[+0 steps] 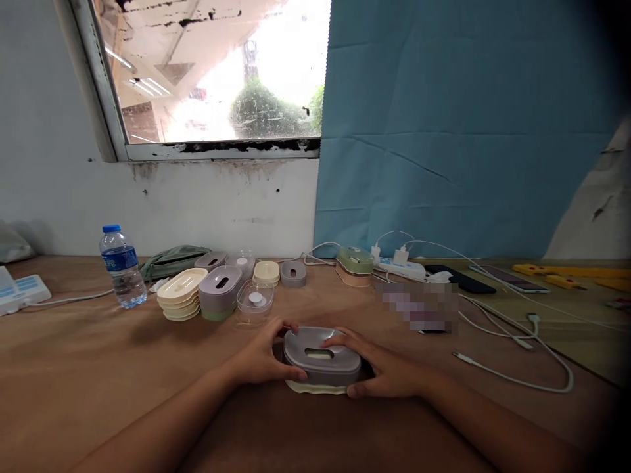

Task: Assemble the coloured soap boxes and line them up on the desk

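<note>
A grey oval cover [323, 374] with a slot in its top sits over a wavy-edged cream base [316, 389] at the table's near middle. My left hand [269, 358] grips the cover's left side, thumb at the front and fingers behind. From the right, my right hand [382, 364] holds the same cover, with its index finger across the top near the slot and its thumb low at the front by the cream edge. Whether the two parts are fully pressed together I cannot tell.
Behind stand stacked cream pieces [181, 292], a lilac-and-green slotted box [220, 295], a clear tray [255, 301], a small grey box [293, 274] and a green box [355, 261]. A water bottle [123, 269] is at left. White cables [517, 381] lie at right, near phones [461, 279].
</note>
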The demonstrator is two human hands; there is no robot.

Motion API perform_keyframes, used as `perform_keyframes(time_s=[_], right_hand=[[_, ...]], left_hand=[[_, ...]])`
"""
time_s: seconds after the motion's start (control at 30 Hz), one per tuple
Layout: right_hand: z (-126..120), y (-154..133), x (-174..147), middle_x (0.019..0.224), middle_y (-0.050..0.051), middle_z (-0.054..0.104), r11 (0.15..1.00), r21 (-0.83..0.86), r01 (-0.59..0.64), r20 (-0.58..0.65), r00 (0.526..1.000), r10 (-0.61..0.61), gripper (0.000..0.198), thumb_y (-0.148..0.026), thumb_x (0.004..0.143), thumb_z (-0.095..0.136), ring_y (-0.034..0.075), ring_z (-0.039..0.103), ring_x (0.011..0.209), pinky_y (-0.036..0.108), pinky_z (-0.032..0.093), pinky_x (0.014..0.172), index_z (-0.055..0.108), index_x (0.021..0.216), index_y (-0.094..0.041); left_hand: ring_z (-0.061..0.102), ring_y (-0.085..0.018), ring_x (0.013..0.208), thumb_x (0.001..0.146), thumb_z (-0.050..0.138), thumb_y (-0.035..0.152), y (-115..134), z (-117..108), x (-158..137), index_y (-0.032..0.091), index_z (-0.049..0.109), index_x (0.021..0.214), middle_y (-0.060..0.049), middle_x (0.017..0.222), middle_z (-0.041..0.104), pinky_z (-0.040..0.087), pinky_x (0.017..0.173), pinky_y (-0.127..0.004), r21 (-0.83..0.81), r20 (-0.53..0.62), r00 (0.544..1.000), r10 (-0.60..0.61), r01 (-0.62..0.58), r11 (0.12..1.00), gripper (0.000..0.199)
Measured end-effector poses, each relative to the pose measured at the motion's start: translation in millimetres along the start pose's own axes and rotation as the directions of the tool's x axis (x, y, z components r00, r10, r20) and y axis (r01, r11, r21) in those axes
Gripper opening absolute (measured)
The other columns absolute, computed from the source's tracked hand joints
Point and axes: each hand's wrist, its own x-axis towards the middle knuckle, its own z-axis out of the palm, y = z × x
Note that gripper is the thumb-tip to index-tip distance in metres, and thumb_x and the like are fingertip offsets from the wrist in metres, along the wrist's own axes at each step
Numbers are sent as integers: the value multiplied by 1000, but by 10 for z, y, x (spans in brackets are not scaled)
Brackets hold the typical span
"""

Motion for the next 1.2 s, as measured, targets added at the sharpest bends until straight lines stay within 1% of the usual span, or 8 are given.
perform_keyframes(time_s=[0.2,0.4,0.63,0.8,0.9,0.97,1.13,1.2], right_hand=[[9,-29,-15,129,4,32,999,-28,-21,-8,1000,20,67,-47,66,64,25,36,118,37,32,97,38,125,-31],[17,-45,-34,134,4,29,996,-73,-47,-26,999,45,70,-46,64,65,26,39,117,39,35,94,37,127,-33],[22,-86,-63,142,4,14,984,-152,-90,-11,996,89,73,-48,65,64,31,33,122,41,33,96,33,129,-36],[21,-64,-52,140,6,19,983,-167,-79,1,997,81,79,-50,64,64,31,31,123,43,31,97,28,132,-35],[19,-56,-31,133,7,32,989,-148,-9,-9,1000,7,86,-48,63,66,28,33,122,41,30,98,23,135,-31],[20,-48,-17,131,7,35,991,-134,27,-20,999,-30,89,-48,62,66,27,34,121,40,31,98,20,136,-28],[46,19,-7,137,10,29,990,-135,29,-43,998,-35,95,-50,60,67,30,29,123,43,28,100,18,137,-23],[63,53,-8,138,10,27,991,-132,0,-60,998,-8,98,-49,58,68,30,28,124,42,27,100,17,137,-23]], left_hand=[[43,-21,106,52,77,32,62,-23,-16,21,45,99,-5,109,43,42,89,-35,34,16,999,34,-35,999,58],[43,-22,106,54,75,36,192,-71,-35,21,48,96,-6,111,45,37,92,-36,235,33,996,80,-86,968,52],[42,-24,109,52,76,37,233,-70,-73,21,49,97,-7,119,39,37,91,-35,321,83,993,88,-110,941,55],[43,-23,107,52,75,40,191,-65,-71,21,47,101,-7,116,42,38,90,-34,352,83,995,60,-85,932,59],[46,-23,102,54,73,41,162,-67,-64,21,45,105,-7,113,45,40,86,-34,372,85,996,28,-58,926,61],[45,-23,103,54,73,42,153,-68,-63,21,45,105,-7,114,45,40,87,-34,379,88,996,35,-65,923,61],[45,-24,105,57,71,43,196,-77,-78,21,45,107,-7,117,45,38,90,-35,433,133,990,39,-93,896,60],[45,-23,108,64,66,43,186,-108,-72,21,43,112,-8,120,45,37,92,-35,430,152,987,59,-120,895,57]])
